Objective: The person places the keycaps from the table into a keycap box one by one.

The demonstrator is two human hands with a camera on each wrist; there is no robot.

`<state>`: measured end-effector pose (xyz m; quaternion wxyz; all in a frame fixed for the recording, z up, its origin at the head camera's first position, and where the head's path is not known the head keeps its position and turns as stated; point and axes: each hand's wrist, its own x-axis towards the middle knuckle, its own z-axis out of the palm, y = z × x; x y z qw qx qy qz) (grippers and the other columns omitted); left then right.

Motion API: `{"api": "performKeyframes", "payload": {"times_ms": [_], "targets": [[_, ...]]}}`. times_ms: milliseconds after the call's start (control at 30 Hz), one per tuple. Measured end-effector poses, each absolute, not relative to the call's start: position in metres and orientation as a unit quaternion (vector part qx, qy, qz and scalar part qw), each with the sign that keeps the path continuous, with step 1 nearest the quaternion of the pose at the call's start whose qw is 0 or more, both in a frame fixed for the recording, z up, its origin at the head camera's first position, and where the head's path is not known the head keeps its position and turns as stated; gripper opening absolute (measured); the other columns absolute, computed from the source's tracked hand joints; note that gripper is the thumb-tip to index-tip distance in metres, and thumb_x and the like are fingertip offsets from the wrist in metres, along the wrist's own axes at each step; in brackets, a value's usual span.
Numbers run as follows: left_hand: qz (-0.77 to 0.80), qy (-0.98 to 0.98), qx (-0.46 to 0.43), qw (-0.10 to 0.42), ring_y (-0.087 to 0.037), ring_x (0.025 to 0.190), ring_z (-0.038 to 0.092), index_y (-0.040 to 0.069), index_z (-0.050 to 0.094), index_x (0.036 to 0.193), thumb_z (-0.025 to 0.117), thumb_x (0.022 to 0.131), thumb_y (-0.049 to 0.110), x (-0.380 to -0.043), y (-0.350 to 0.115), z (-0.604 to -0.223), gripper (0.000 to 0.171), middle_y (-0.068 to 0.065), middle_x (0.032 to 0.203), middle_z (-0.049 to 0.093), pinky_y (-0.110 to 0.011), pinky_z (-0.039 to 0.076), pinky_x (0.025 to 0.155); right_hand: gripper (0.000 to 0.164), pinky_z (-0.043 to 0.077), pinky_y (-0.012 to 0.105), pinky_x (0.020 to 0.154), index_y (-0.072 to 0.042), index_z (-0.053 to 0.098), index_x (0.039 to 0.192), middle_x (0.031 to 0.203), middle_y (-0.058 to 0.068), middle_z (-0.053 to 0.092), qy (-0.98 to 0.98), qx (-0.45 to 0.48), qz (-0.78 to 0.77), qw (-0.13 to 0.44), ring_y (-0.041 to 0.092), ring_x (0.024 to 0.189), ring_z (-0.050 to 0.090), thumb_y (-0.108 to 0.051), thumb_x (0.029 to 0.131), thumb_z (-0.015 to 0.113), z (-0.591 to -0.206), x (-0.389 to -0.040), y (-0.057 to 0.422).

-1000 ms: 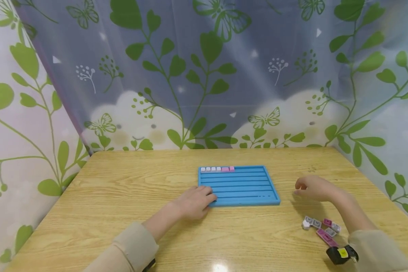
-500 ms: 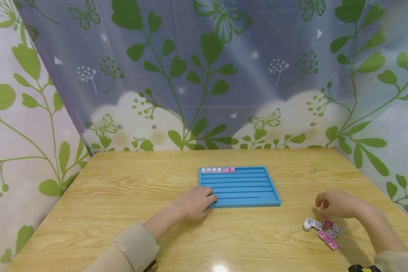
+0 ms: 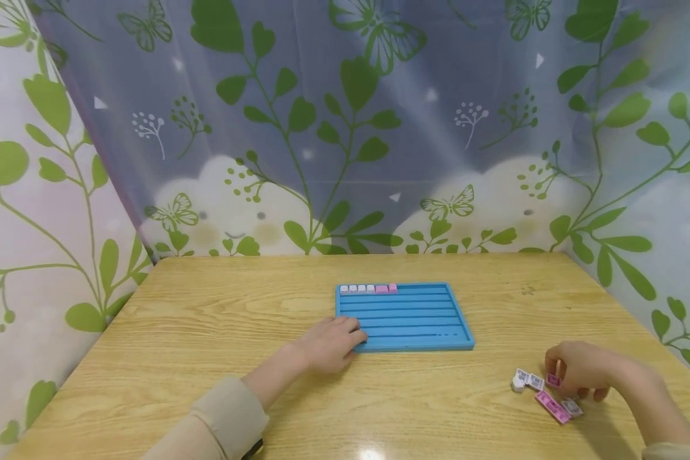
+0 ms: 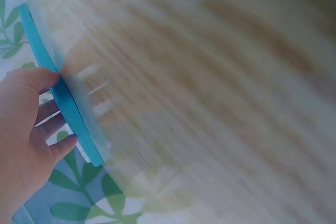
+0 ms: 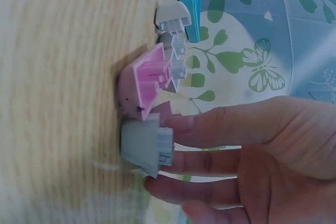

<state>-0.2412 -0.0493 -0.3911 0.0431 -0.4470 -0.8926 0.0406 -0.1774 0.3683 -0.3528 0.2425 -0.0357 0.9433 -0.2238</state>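
My left hand (image 3: 332, 344) holds the near left corner of the blue ridged tray (image 3: 414, 324); in the left wrist view its thumb and fingers lie on both sides of the tray edge (image 4: 73, 114). Several white keycaps (image 3: 361, 289) and two pink ones (image 3: 382, 289) line the tray's back row. My right hand (image 3: 586, 369) reaches down into a loose group of keycaps, fingertips beside a dark pink keycap (image 3: 553, 381). In the right wrist view a grey keycap (image 5: 140, 139) hides the thumb tip, so I cannot tell whether the fingers pinch anything.
Around the right hand lie a long pink keycap (image 3: 552, 407), stem side up, a white keycap (image 3: 572, 407), and several more white keycaps (image 3: 519, 383) to the left. Behind the wooden table (image 3: 224, 300) hangs a leaf-patterned curtain (image 3: 299, 128).
My right hand has moved from beside the tray toward me and down to the loose keycaps, covering one of the white ones. The left hand stays at the tray corner.
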Motion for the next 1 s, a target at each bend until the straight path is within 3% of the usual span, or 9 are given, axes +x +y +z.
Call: {"api": "performKeyframes", "payload": {"times_ms": [400,1000], "targets": [[0.038,-0.894,-0.445,0.042,-0.015,0.094,0.048,0.014,0.057,0.12,0.055,0.093,0.021,-0.241,-0.049,-0.392,0.028,0.001,0.101,0.051,-0.031,0.043,0.084,0.017,0.04,0.026,0.045,-0.008,0.055,0.079,0.071,0.005,0.051,0.951,-0.088,-0.206,0.212,0.016,0.052,0.048,0.002,0.068,0.064,-0.357,-0.181,0.369],[0.032,-0.891,-0.45,0.05,-0.015,0.091,0.047,0.013,0.057,0.118,0.054,0.093,0.02,-0.241,-0.05,-0.393,0.026,0.0,0.099,0.05,-0.031,0.044,0.082,0.011,0.04,0.026,0.054,-0.01,0.058,0.078,0.072,-0.002,0.052,0.961,-0.175,-0.168,0.135,0.01,0.064,0.047,-0.01,0.073,0.068,-0.364,-0.188,0.372]]}}
